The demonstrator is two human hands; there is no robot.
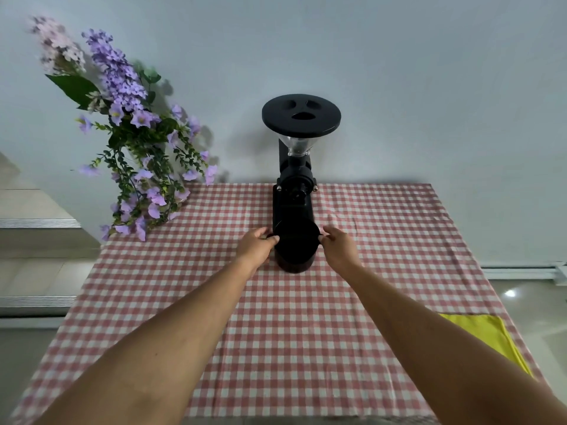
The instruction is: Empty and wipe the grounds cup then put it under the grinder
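Observation:
A black grounds cup (296, 251) stands upright on the checked tablecloth, right in front of the base of the black coffee grinder (294, 179). The grinder has a round black lid and a clear funnel hopper. My left hand (256, 245) pinches the cup's left rim tab between thumb and fingers. On the other side, my right hand (339, 245) pinches the right rim tab the same way. The cup's inside is dark and I cannot tell what it holds. A yellow cloth (487, 338) lies flat near the table's right edge, partly hidden behind my right forearm.
A bunch of purple flowers (135, 142) with green leaves leans over the table's back left corner. The red-and-white checked cloth (276, 332) covers the whole table. A white wall stands close behind the grinder. Floor shows beyond the left and right table edges.

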